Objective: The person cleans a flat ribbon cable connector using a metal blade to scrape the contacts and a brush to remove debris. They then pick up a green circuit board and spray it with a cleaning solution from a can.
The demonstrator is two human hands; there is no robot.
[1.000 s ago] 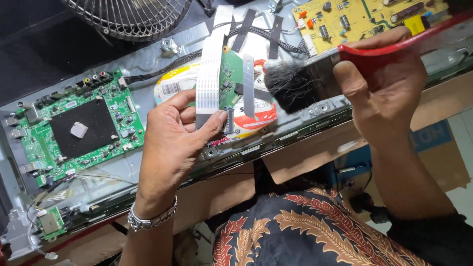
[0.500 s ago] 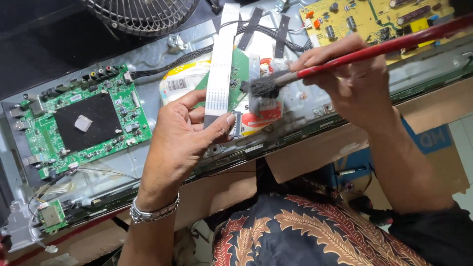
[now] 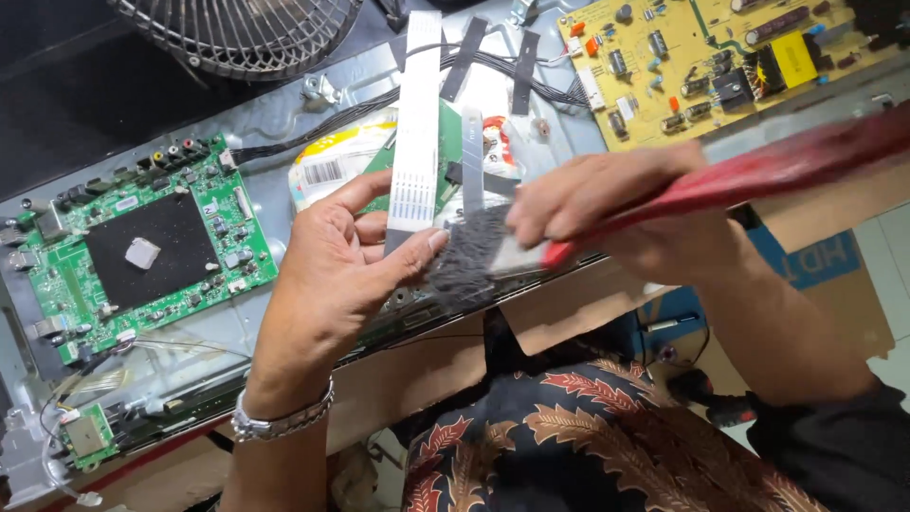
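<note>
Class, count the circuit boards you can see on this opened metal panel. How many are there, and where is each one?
4: a large green board at left, a small green board at the lower left corner, a yellow board at top right, and a narrow green board under the white ribbon cable. Others may be hidden.

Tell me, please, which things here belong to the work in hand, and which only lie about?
In use:
left hand
white flat ribbon cable
right hand
red-handled brush
small green board

Lying about:
green main board
yellow power board
fan grille
cardboard box
</note>
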